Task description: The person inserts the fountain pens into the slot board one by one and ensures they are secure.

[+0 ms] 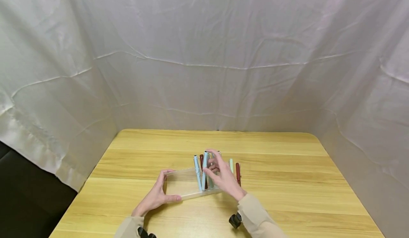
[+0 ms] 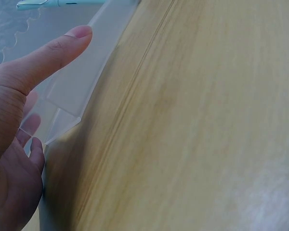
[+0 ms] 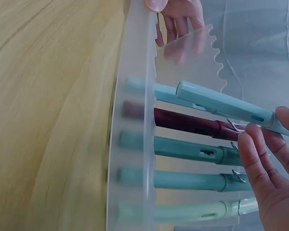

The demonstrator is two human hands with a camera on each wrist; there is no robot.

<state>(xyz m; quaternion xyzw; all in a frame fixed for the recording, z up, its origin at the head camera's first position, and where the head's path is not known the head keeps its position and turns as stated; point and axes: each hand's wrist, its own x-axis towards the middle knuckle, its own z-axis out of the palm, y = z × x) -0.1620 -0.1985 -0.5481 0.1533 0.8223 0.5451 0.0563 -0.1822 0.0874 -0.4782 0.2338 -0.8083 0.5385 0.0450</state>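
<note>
A clear plastic pen rack point(image 1: 181, 183) with notched edges stands on the table. My left hand point(image 1: 157, 193) grips its left end, thumb along the front and fingers behind. With thumb and fingertips, my right hand point(image 1: 226, 177) pinches a light blue fountain pen point(image 3: 219, 102), tilted above the rack in the right wrist view. Another light blue pen point(image 1: 197, 172) rests in the rack. Beside it lie a dark red pen point(image 3: 183, 121), a teal pen point(image 3: 188, 150), a second teal pen point(image 3: 190, 180) and a pale green pen point(image 3: 190, 211). My right hand partly hides these in the head view.
At the rack's right end are a mint pen point(image 1: 231, 165) and a dark red pen point(image 1: 238, 174). The wooden table point(image 1: 287, 195) is bordered by pale curtains point(image 1: 217, 88) at the back and sides. Something black point(image 1: 25, 191) is at the lower left.
</note>
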